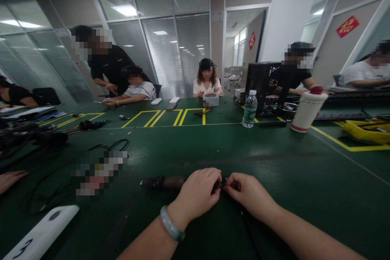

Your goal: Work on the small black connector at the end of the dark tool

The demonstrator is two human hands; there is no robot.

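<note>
Jade bangle [172, 223] circles the wrist of the left hand [196, 194], which curls in towards the right hand [250, 195]. The fingertips of both nearly meet, pinching a small dark fitting [219, 185] from either side. That fitting sits at the end of a dark cylinder [163, 183] with a brownish middle, lying along the green desk [304, 162] and pointing left. It looks light and fairly stiff; the thick body seems the easier hold, the fitting fiddlier. A thin black cable [248, 221] appears to trail down from the hands. Farther left lie a looped black cord [117, 145], a pixelated item [100, 172], and a white card [42, 233] marked 3, with another person's hand [10, 179] at the edge. Ahead stand a water bottle [250, 109] and a red-capped white bottle [307, 109].
</note>
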